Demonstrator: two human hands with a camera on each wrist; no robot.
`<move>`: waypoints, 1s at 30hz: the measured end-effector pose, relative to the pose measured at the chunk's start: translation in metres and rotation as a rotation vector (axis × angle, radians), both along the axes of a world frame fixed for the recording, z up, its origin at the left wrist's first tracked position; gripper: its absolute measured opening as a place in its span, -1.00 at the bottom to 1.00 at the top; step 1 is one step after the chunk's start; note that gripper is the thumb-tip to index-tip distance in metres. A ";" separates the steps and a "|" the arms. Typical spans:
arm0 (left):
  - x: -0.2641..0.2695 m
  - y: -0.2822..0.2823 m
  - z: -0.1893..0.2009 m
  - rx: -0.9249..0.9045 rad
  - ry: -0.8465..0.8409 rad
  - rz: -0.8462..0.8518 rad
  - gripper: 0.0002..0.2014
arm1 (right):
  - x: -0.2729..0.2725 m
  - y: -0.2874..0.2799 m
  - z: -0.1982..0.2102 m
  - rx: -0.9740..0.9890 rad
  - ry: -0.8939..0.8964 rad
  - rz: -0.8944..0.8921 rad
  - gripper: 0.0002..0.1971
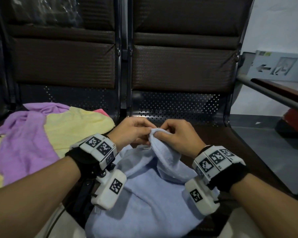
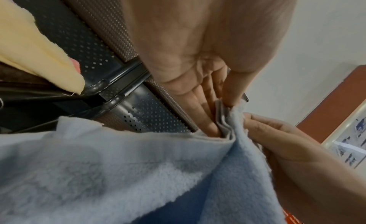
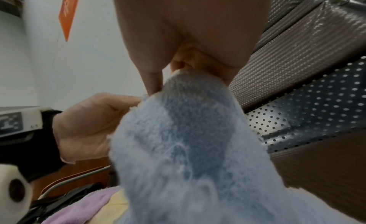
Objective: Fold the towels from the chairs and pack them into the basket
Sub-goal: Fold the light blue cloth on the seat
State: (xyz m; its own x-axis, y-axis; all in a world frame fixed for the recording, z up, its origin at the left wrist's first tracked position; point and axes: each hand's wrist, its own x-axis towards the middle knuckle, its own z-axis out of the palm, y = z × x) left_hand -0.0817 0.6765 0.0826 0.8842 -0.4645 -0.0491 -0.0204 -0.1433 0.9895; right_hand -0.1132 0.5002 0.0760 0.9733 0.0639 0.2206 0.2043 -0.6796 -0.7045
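While both hands pinch the same bunched corner of the blue towel (image 1: 150,182), I fear the thin layers may slip apart, because the pinch is only at the fingertips. My left hand (image 1: 130,130) and right hand (image 1: 176,136) are curled tight on this edge, touching each other. From this grip the towel hangs down onto the seat (image 1: 230,140) and my lap; the basket is not visible.

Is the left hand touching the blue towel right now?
Touching. In the left wrist view, the left hand pinches the blue towel at its bunched edge between thumb and fingers.
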 end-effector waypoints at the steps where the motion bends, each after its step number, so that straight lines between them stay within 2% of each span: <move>1: -0.001 -0.001 0.001 -0.008 0.002 -0.010 -0.90 | 0.000 0.000 0.000 -0.007 -0.001 0.000 -0.84; 7: -0.004 0.001 0.004 0.051 -0.073 -0.029 -0.89 | 0.001 -0.003 0.002 0.034 0.003 0.042 -0.82; 10: 0.001 0.002 0.008 0.057 -0.152 0.064 -0.85 | 0.002 -0.011 0.006 0.095 0.038 0.118 -0.82; 11: 0.004 0.003 0.008 0.059 -0.192 0.120 -0.81 | 0.002 -0.015 0.007 0.016 0.032 0.142 -0.78; 13: 0.010 0.007 0.010 0.064 -0.275 0.243 -0.73 | 0.002 -0.024 0.007 -0.283 0.045 0.165 -0.65; 15: 0.014 0.009 0.010 0.102 -0.344 0.316 -0.71 | 0.002 -0.030 0.007 -0.526 0.065 0.139 -0.64; 16: 0.015 0.009 0.009 0.129 -0.370 0.319 -0.70 | 0.003 -0.032 0.007 -0.571 0.060 0.112 -0.69; 18: 0.015 0.008 0.007 0.169 -0.403 0.304 -0.71 | 0.001 -0.031 0.009 -0.541 0.027 0.045 -0.80; 21: 0.016 0.011 0.007 0.217 -0.458 0.305 -0.77 | -0.005 -0.028 0.014 -0.495 0.001 0.005 -0.59; 22: 0.015 0.014 0.007 0.245 -0.485 0.297 -0.80 | -0.007 -0.028 0.015 -0.510 -0.012 -0.011 -0.61; 24: 0.011 0.019 0.008 0.310 -0.538 0.250 -0.84 | -0.011 -0.029 0.018 -0.531 -0.030 -0.067 -0.78; 27: -0.001 0.024 0.010 0.429 -0.646 0.168 -0.73 | -0.018 -0.030 0.025 -0.570 -0.103 -0.116 -0.92; 30: -0.010 0.028 0.014 0.525 -0.781 0.143 -0.65 | -0.029 -0.026 0.031 -0.568 -0.254 -0.065 -0.90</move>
